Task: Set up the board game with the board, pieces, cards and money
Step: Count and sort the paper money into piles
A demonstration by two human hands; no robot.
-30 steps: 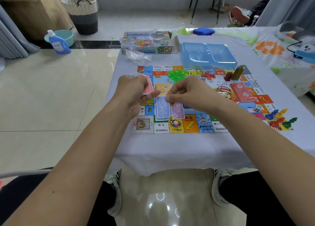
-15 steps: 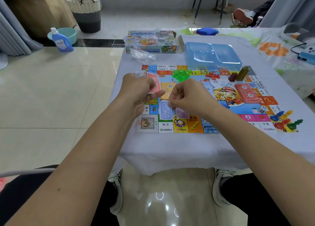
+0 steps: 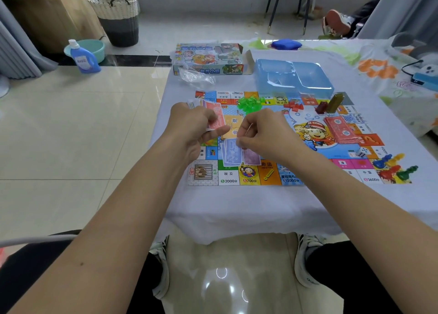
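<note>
The colourful game board (image 3: 251,178) lies open on the white tablecloth. My left hand (image 3: 189,128) grips a stack of play money (image 3: 214,117), a red note on top. My right hand (image 3: 263,133) pinches a purple note (image 3: 251,156) down at the board, beside a small pile of blue notes (image 3: 230,152). On the board lie green houses (image 3: 248,102), red houses (image 3: 294,105), a red card deck (image 3: 341,130), a die (image 3: 362,152) and coloured pawns (image 3: 393,168).
The game box (image 3: 208,60) and a crumpled plastic bag (image 3: 194,76) sit at the table's far left. A blue plastic tray (image 3: 294,76) stands behind the board. Two dark blocks (image 3: 330,103) stand at the board's far right. A detergent bottle (image 3: 81,57) and basket (image 3: 116,15) are on the floor.
My right hand has brought the purple note lower onto the board beside the blue notes. My left hand keeps its stack in about the same place.
</note>
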